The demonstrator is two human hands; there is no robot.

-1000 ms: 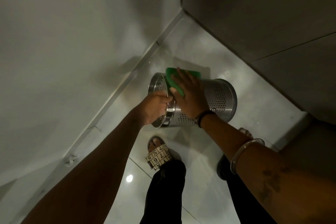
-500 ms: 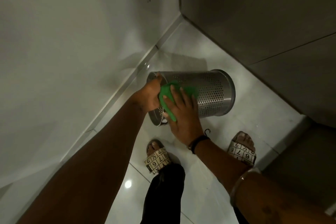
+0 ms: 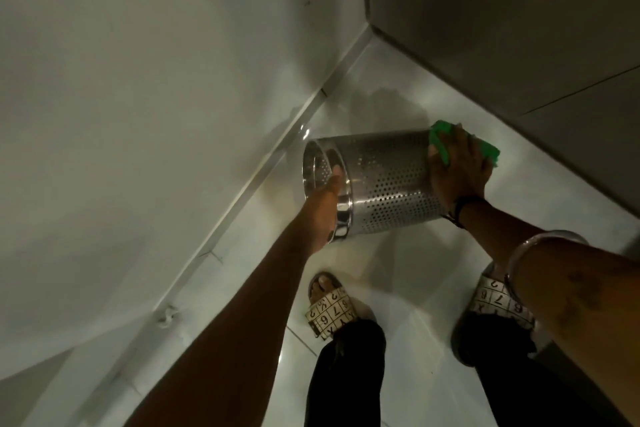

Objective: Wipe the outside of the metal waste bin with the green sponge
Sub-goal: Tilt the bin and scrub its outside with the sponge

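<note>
Your left hand [image 3: 327, 199] hooks the metal waste bin's [image 3: 388, 180] rim at centre frame, holding it sideways off the floor, apparently so your right hand [image 3: 457, 170], flattened on the green sponge [image 3: 486, 149], reaches its base.

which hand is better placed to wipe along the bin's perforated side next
Right. The right hand already presses the green sponge against the base end of the perforated metal waste bin, while the left hand grips its rim, steadying it.

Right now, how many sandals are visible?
2. One sandal is on the floor below the bin; the other sandal is lower right, partly hidden behind the right forearm.
</note>
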